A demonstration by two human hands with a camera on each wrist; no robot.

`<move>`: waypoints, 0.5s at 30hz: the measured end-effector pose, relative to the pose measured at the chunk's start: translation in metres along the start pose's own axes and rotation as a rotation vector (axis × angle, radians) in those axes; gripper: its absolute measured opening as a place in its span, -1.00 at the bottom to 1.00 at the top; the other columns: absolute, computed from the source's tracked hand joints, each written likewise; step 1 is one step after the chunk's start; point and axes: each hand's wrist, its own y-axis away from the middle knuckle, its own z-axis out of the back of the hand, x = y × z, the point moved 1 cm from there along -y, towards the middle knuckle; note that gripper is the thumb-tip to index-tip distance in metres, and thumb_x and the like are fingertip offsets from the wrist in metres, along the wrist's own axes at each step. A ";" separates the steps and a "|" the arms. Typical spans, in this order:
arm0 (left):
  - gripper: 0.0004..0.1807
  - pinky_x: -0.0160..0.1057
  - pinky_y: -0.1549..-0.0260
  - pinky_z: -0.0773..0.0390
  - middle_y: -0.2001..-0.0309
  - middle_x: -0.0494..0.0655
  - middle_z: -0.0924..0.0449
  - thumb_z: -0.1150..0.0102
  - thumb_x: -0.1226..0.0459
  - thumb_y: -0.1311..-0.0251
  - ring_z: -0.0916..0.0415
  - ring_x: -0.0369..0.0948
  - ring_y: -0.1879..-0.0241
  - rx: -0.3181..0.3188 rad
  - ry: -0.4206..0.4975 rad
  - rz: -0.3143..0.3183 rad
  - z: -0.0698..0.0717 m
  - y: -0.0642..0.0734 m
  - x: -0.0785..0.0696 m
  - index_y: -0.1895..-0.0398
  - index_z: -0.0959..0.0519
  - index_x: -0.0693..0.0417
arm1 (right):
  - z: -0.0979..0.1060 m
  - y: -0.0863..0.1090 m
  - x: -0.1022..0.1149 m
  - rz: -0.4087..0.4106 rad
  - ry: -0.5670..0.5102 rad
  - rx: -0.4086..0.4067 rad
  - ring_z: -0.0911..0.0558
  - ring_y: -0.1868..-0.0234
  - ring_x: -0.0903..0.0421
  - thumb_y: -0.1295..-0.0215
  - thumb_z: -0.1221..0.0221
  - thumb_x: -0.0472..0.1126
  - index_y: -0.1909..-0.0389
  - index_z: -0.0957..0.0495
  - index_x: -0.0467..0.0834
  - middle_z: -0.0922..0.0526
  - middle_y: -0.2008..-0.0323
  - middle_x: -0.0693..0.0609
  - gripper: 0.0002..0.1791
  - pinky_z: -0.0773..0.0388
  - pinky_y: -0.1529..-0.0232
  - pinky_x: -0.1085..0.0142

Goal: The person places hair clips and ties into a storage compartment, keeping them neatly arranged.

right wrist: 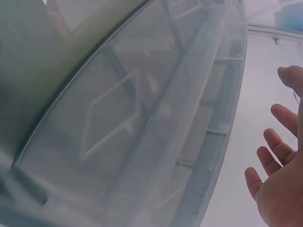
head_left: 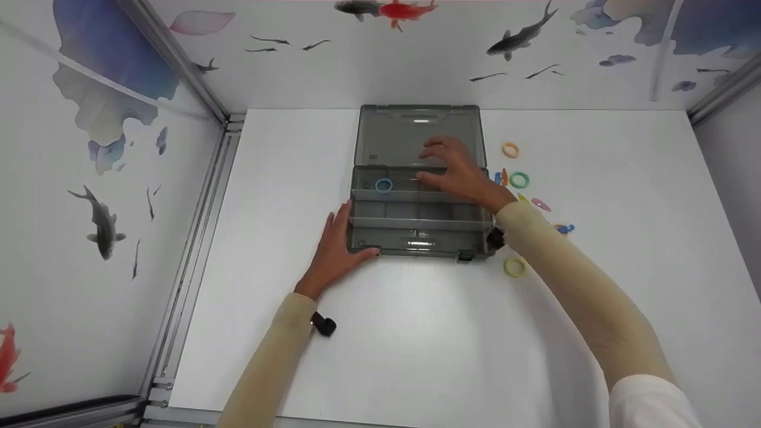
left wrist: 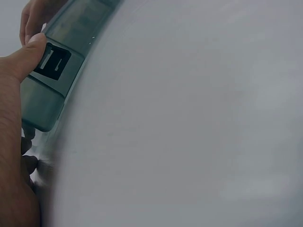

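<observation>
A grey see-through compartment box (head_left: 421, 241) stands with its lid (head_left: 386, 134) folded back towards the rear wall. My left hand (head_left: 334, 255) rests against its front left corner, fingers along the left side and thumb at the front edge. In the left wrist view, that thumb lies beside a dark latch (left wrist: 53, 61). Over the back row hovers my right hand (head_left: 458, 175), thumb and fingers apart with nothing between them. The right wrist view also shows its fingers (right wrist: 279, 146) spread. A blue ring (head_left: 384, 186) lies at the left of the back row.
Right of the box lie an orange ring (head_left: 510, 150), a green ring (head_left: 519, 179), a yellow ring (head_left: 515, 267), a pink clip (head_left: 541, 204), a blue clip (head_left: 565, 228) and several other small pieces. Fish-patterned panels (head_left: 416, 71) bound the white table (head_left: 285, 154) at the back and left.
</observation>
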 end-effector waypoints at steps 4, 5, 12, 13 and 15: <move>0.37 0.40 -0.63 0.02 -0.83 -0.06 0.16 -0.44 -0.43 -0.22 0.34 0.19 -0.78 0.002 -0.005 0.007 0.000 0.001 0.000 -0.87 0.21 -0.32 | 0.011 0.011 -0.006 -0.032 -0.007 -0.022 -0.35 -0.55 -0.29 -0.51 -0.45 -0.09 -0.26 -0.68 -0.32 -0.47 -0.46 -0.31 -0.52 -0.22 -0.56 -0.25; 0.37 0.41 -0.62 0.01 -0.83 -0.06 0.16 -0.44 -0.42 -0.22 0.34 0.19 -0.78 0.004 -0.002 0.008 0.000 0.001 0.000 -0.87 0.21 -0.32 | 0.013 0.015 -0.007 -0.041 -0.013 -0.030 -0.34 -0.55 -0.28 -0.51 -0.45 -0.09 -0.26 -0.68 -0.31 -0.47 -0.46 -0.30 -0.52 -0.21 -0.56 -0.26; 0.37 0.40 -0.62 0.01 -0.82 -0.03 0.15 -0.45 -0.40 -0.23 0.33 0.21 -0.78 0.002 -0.012 -0.008 -0.001 0.000 0.001 -0.87 0.20 -0.30 | 0.030 0.038 -0.018 -0.043 0.001 -0.105 -0.37 -0.51 -0.26 -0.48 -0.47 -0.10 -0.24 -0.71 -0.27 -0.50 -0.43 -0.28 -0.55 -0.21 -0.52 -0.29; 0.37 0.40 -0.62 0.01 -0.82 -0.03 0.14 -0.46 -0.40 -0.22 0.32 0.22 -0.78 0.001 -0.012 -0.010 -0.001 0.000 0.001 -0.87 0.20 -0.30 | 0.032 0.041 -0.020 -0.039 -0.001 -0.116 -0.37 -0.49 -0.27 -0.48 -0.47 -0.12 -0.23 -0.71 -0.28 -0.50 -0.42 -0.29 -0.56 -0.22 -0.51 -0.29; 0.37 0.41 -0.62 0.00 -0.82 -0.02 0.14 -0.48 -0.39 -0.21 0.31 0.23 -0.78 -0.002 -0.008 -0.010 -0.001 0.000 0.000 -0.87 0.19 -0.29 | 0.036 0.047 -0.022 -0.038 -0.004 -0.138 -0.38 -0.49 -0.28 -0.47 -0.47 -0.14 -0.21 -0.71 -0.30 -0.51 -0.41 -0.31 -0.57 -0.23 -0.51 -0.29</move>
